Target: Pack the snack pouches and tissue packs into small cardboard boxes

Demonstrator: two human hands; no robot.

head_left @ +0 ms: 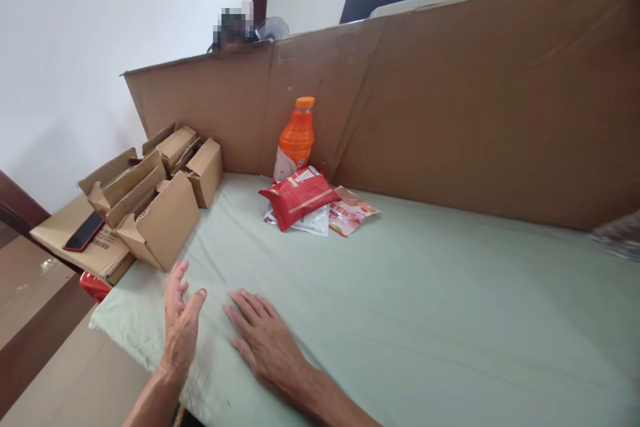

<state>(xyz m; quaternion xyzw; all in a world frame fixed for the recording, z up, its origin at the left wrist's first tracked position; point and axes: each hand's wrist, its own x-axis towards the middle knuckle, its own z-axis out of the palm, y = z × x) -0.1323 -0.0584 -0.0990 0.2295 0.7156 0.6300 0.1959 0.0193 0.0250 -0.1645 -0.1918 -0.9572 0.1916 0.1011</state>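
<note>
My left hand (181, 323) is raised on edge over the near left part of the table, fingers apart, holding nothing. Its fingertips are just short of an open cardboard box (170, 223). Palm down on the pale green cloth (425, 307), my right hand (265, 333) rests flat with its fingers stretched out. Beyond both hands lies a red packet (303, 197) on top of a white-and-silver packet (316, 221), which it partly hides. Beside them is a pink printed pouch (351, 212). An orange drink bottle (296, 137) stands behind, its base hidden by the red packet.
Several small open boxes (206, 170) cluster at the left. A phone (85, 232) lies on a flat carton (60, 230) there. A tall cardboard panel (475, 100) borders the table's back. Clear plastic (620, 237) is at the right. A person (234, 30) is behind the panel.
</note>
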